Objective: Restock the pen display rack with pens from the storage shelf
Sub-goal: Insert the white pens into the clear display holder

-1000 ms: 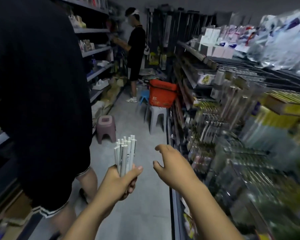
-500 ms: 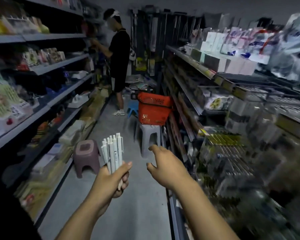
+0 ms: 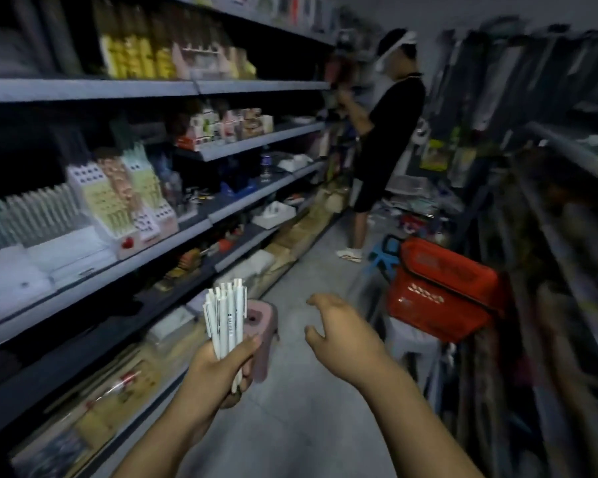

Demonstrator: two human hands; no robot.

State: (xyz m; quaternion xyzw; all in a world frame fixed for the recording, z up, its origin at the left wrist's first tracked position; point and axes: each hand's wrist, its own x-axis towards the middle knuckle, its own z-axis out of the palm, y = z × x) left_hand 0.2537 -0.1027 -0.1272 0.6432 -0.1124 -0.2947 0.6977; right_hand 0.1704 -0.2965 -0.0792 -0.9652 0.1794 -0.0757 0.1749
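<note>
Head view showed the left grip (image 3: 218, 374) squeezing white pens (image 3: 225, 315) just over the pink stool (image 3: 267, 339), the right grip (image 3: 342, 336) loose and empty beside it; a tight, upright hold seemed best.

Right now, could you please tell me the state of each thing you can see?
white pens: bundled upright, gripped by the left hand.
right hand: holds nothing, fingers loosely spread.
red basket: resting on a grey stool.
pink stool: upright on the floor.
</note>
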